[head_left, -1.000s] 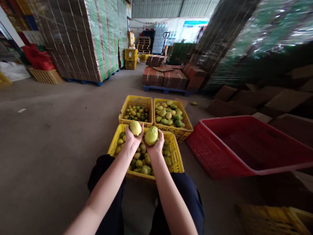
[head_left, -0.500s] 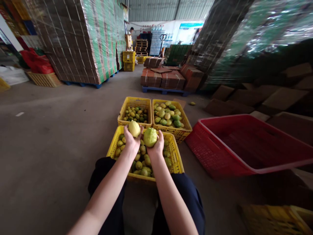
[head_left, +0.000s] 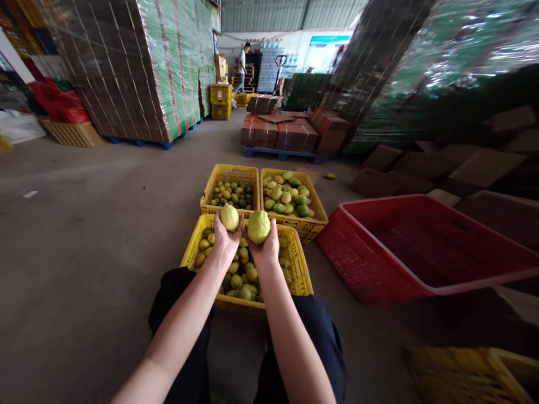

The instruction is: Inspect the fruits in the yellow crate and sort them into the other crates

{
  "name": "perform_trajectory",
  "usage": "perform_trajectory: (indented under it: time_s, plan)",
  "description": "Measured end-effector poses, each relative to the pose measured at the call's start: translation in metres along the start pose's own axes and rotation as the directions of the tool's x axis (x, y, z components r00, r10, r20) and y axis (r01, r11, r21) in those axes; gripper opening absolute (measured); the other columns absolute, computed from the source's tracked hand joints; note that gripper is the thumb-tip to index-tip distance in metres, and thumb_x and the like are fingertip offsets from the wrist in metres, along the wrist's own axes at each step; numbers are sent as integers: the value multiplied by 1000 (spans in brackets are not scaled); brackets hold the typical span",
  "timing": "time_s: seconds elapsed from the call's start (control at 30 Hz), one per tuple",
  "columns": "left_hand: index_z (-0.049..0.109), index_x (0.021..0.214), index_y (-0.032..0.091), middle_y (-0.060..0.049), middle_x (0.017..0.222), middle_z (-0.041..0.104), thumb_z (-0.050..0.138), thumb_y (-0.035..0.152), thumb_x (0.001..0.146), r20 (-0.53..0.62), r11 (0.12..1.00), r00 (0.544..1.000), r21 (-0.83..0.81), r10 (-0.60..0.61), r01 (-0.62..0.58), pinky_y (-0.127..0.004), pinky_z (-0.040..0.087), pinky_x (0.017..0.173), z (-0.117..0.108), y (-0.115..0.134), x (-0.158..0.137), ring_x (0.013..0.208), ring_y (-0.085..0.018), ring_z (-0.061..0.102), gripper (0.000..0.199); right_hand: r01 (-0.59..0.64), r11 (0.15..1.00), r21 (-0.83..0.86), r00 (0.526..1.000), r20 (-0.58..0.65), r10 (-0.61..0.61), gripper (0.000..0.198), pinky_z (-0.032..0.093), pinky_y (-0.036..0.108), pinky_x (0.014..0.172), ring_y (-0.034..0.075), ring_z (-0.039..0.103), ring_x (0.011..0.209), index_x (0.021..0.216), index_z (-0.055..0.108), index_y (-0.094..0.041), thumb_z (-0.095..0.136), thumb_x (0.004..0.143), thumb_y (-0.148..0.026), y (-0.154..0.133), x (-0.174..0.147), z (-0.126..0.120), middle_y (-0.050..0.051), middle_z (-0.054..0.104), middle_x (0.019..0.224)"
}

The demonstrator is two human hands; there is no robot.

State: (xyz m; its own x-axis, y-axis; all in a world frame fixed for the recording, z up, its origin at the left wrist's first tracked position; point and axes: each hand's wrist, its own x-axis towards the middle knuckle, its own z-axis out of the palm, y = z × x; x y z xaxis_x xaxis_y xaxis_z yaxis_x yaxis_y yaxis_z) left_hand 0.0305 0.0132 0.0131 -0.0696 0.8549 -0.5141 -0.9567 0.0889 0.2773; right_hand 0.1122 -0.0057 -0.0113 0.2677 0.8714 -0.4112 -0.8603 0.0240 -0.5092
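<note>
A pale yellow lemon [head_left: 229, 217] rests in my left hand [head_left: 227, 240], its fingers curled around the sides and underneath. Beside it, my right hand [head_left: 266, 247] cups a larger, bumpy, greenish-yellow lemon [head_left: 258, 226]. Both hands are raised side by side above the far part of the near yellow crate [head_left: 300, 264], which stands between my knees with many green and yellow lemons [head_left: 236, 281] inside. Two more yellow crates touch its far side: the far-left crate [head_left: 209, 188] holds smaller, greener fruit, and the far-right crate [head_left: 319, 221] holds larger yellow and green ones.
A big red plastic crate [head_left: 345, 258] lies to the right, with a yellow crate [head_left: 458, 365] at lower right. Flattened cartons [head_left: 290, 132] sit on a blue pallet ahead. Wrapped stacks [head_left: 126, 73] rise on both sides. A person [head_left: 241, 67] is at the back.
My right hand has tilted and turned its lemon slightly, and both fruits are held a bit closer together. The person at the back has come into fuller view.
</note>
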Motion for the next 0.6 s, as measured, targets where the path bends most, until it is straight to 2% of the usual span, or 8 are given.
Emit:
perform_trajectory:
  time_s: [0.1, 0.23, 0.37, 0.47, 0.53, 0.6]
  plan:
    - [63, 84, 21, -1, 76, 68, 59, 35, 97, 4, 999, 1000, 33, 13, -13, -25, 61, 63, 2, 0, -2, 65, -13, 67, 19, 11, 1000, 8, 999, 33, -11, 22, 63, 30, 58, 17, 71, 70, 88, 64, -25, 68, 83, -46, 0, 1, -1, -3, 72, 77]
    - [65, 87, 20, -1, 77, 67, 62, 36, 95, 31, 989, 999, 147, 19, -24, -22, 55, 55, 1, -1, -6, 62, -13, 64, 19, -25, 1000, -10, 998, 63, 25, 18, 63, 29, 60, 16, 71, 69, 90, 66, -23, 72, 80, -36, -5, -7, 3, -2, 73, 79]
    - [66, 90, 19, -1, 80, 67, 68, 25, 90, 71, 992, 997, 116, 34, -42, -20, 57, 65, 1, -1, -9, 68, -11, 64, 6, -40, 998, -53, 996, 78, 44, 15, 61, 26, 57, 14, 68, 63, 89, 67, -21, 73, 77, -29, -8, -14, 7, -1, 73, 76]
    - [65, 86, 19, -2, 80, 65, 67, 30, 91, 15, 994, 1000, 103, 22, -23, -21, 56, 65, 2, 0, -9, 69, -12, 63, 13, -70, 997, -33, 997, 26, 70, 17, 56, 24, 50, 14, 66, 58, 89, 66, -21, 66, 85, -38, -7, -11, 6, -1, 72, 71]
    - [63, 82, 18, -3, 77, 63, 63, 41, 92, -20, 994, 1000, 109, -4, 6, -22, 53, 59, 1, 2, -8, 66, -13, 60, 25, -112, 994, -20, 994, -11, 112, 28, 53, 24, 46, 15, 65, 56, 86, 64, -22, 53, 91, -47, -5, -6, 3, 0, 69, 66]
    - [63, 81, 19, -3, 75, 61, 59, 46, 94, -32, 994, 999, 111, -15, 18, -22, 49, 54, -2, 3, -6, 65, -14, 57, 30, -133, 991, -30, 991, -23, 132, 33, 52, 25, 45, 16, 64, 54, 83, 62, -23, 45, 94, -49, -3, 1, -1, 0, 67, 61]
